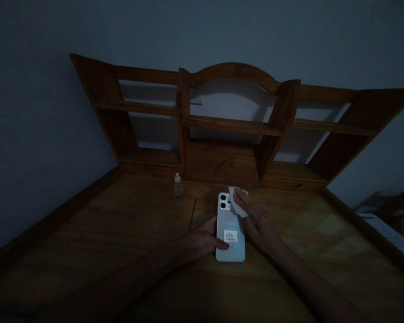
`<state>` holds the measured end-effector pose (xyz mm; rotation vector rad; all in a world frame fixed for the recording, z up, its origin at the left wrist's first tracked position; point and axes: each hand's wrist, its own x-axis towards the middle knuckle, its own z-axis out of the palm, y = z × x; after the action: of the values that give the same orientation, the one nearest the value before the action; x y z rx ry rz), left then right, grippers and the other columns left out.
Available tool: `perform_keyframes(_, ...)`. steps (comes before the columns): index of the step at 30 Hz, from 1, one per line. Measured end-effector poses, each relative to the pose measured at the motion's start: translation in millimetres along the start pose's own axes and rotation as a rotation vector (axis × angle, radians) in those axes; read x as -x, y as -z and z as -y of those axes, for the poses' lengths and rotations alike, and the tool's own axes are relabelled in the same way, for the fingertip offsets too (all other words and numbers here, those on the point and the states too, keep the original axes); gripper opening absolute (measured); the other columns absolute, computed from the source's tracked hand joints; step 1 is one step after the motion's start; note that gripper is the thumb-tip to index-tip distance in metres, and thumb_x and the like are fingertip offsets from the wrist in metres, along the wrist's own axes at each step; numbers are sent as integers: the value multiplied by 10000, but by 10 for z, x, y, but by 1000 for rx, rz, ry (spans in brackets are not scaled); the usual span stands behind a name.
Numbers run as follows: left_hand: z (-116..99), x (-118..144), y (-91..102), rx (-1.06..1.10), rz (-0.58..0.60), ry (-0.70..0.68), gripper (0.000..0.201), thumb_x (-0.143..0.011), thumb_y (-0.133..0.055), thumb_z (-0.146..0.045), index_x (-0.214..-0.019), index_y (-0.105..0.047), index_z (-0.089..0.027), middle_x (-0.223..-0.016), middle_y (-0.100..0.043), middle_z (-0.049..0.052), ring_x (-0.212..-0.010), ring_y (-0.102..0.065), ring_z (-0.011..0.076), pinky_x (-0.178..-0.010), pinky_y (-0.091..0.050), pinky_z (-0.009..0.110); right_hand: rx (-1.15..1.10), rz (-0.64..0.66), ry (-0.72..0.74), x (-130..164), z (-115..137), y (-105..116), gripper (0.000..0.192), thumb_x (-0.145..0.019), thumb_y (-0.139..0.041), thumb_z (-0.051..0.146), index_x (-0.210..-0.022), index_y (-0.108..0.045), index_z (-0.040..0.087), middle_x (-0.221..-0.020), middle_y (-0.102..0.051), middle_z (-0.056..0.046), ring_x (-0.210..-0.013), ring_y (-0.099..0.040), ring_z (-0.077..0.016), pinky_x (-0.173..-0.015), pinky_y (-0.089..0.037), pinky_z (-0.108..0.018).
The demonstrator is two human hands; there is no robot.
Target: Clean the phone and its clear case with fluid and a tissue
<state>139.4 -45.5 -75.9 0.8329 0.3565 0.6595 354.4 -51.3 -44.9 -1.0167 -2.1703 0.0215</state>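
A pale smartphone [230, 229] lies face down on the wooden desk [128, 233], camera end away from me, with a small label on its back. My left hand [202, 241] rests on the desk and holds the phone's left edge, thumb on its back. My right hand [257, 220] presses a small white cloth [234, 199] flat against the phone's upper right part, near the cameras.
A small bottle [178, 185] with a pale cap stands on the desk to the left, behind the phone. A wooden shelf unit [229, 125] runs along the back of the desk. The room is dim. Some bedding shows at the far right [397, 224].
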Motion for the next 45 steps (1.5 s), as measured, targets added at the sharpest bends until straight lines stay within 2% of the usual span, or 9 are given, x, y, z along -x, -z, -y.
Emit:
perform_keyframes(14,-2,-8,-3,4,-3,5,738,-547,-763,72,-1213,-583,-191,-1145,-670,98,-1139,-603,300,-936,-448,401,71,4,72,18,-15,-9,571,-917,-431,122,-1480,-406,213,-1547,-391,-84,-1443,-340,-259,-1156,-362,-547)
perform_keyframes(20,44,-19,54,7,30,-13,774,-570,-745,79,-1259,-556,-219,-1202,-653,84,-1187,-572,304,-986,-411,422,107,11,70,4,1,-25,598,-919,-430,118,-1504,-357,216,-1561,-367,-93,-1441,-346,-255,-1156,-362,-542)
perform_keyframes(27,16,-13,31,9,22,12,769,-555,-741,95,-1240,-577,-215,-1178,-668,93,-1176,-578,318,-966,-411,427,223,28,25,-26,53,-13,710,-892,-458,118,-1554,-229,233,-1589,-315,-72,-1458,-307,-257,-1174,-341,-518)
perform_keyframes(33,-9,3,7,7,8,30,852,-556,-748,79,-1322,-527,-219,-1241,-639,112,-1205,-563,331,-981,-410,444,290,47,51,-18,69,-5,677,-901,-468,129,-1542,-274,227,-1615,-245,-73,-1475,-261,-281,-1170,-342,-527)
perform_keyframes(45,21,-11,34,10,18,7,791,-572,-728,85,-1285,-541,-204,-1197,-657,98,-1160,-597,294,-973,-439,420,258,25,64,-28,59,-4,693,-882,-473,103,-1537,-286,231,-1602,-280,-69,-1465,-286,-284,-1164,-351,-550)
